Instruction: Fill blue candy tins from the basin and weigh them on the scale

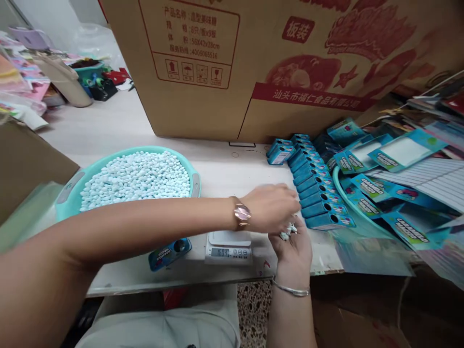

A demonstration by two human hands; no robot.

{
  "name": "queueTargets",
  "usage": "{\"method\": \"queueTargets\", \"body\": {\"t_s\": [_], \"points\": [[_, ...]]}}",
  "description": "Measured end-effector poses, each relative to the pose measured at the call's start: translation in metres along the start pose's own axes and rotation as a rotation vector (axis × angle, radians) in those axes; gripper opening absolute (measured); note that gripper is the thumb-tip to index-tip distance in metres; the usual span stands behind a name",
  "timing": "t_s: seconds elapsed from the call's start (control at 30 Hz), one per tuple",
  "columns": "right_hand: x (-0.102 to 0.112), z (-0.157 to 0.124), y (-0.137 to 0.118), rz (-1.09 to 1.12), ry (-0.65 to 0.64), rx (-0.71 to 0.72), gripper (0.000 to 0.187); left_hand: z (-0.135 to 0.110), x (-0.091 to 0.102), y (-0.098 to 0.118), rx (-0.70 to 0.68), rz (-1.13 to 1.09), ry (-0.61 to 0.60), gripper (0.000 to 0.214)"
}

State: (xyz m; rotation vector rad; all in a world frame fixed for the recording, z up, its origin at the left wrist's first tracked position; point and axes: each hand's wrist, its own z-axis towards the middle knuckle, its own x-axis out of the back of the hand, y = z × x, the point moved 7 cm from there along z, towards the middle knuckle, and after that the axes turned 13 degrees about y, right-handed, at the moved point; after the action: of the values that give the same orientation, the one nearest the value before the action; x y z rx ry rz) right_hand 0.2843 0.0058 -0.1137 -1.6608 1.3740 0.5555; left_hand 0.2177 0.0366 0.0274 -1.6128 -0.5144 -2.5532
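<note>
My left hand [270, 208], with a watch at its wrist, reaches across the table and hangs over my right palm. Its fingers are curled down; whatever they hold is hidden. My right hand [295, 249] is cupped palm up under it, holding several pale blue candies [288, 231]. Just left of the hands, a white digital scale [229, 256] has its display lit. A blue candy box [169, 253] with a round dark hole lies left of the scale, partly under my left forearm. More such candies [141, 174] fill a turquoise basin [195, 182] further left.
Rows of blue boxes [315, 188] stand right of my hands. A second turquoise basin [344, 193] holds loose box sleeves [406, 227]. At the back, a large printed carton [203, 113] blocks the way. A tan bottle [67, 82] stands at the back left.
</note>
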Motion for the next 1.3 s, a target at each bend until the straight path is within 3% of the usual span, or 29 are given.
{"method": "queueTargets", "body": {"t_s": [0.13, 0.23, 0.37, 0.5, 0.63, 0.87, 0.97, 1.1, 1.2, 1.3], "points": [[0.018, -0.016, -0.015, 0.18, 0.01, -0.001, 0.01, -0.042, 0.051, -0.046, 0.248, -0.059, 0.131, 0.033], [0.03, -0.016, -0.018, 0.146, 0.025, 0.054, 0.008, -0.081, 0.063, -0.069, 0.387, -0.029, 0.082, 0.049], [0.036, -0.013, -0.015, 0.044, 0.024, 0.128, 0.013, -0.118, 0.049, -0.077, 0.5, -0.005, -0.035, 0.069], [0.033, -0.01, -0.011, -0.032, 0.029, 0.167, 0.012, -0.127, 0.021, -0.071, 0.512, -0.013, -0.126, 0.082], [0.03, -0.004, -0.008, -0.042, 0.04, 0.165, 0.008, -0.121, -0.004, -0.067, 0.538, -0.072, -0.155, 0.08], [0.038, 0.011, 0.001, 0.075, 0.129, 0.112, 0.01, -0.11, -0.016, -0.068, 0.652, -0.123, -0.149, 0.032], [0.044, 0.017, 0.007, 0.153, 0.279, 0.096, 0.015, -0.093, -0.008, -0.064, 0.609, -0.069, -0.158, 0.026], [0.036, 0.02, 0.01, 0.185, 0.399, 0.06, 0.015, -0.049, 0.007, -0.052, 0.482, 0.082, -0.224, 0.019], [0.021, 0.026, 0.004, 0.129, 0.362, 0.081, 0.011, -0.011, 0.011, -0.036, 0.332, 0.188, -0.265, 0.02], [0.009, 0.034, 0.002, 0.145, 0.259, 0.101, 0.006, 0.009, -0.006, -0.026, 0.242, 0.229, -0.416, 0.024]]}}
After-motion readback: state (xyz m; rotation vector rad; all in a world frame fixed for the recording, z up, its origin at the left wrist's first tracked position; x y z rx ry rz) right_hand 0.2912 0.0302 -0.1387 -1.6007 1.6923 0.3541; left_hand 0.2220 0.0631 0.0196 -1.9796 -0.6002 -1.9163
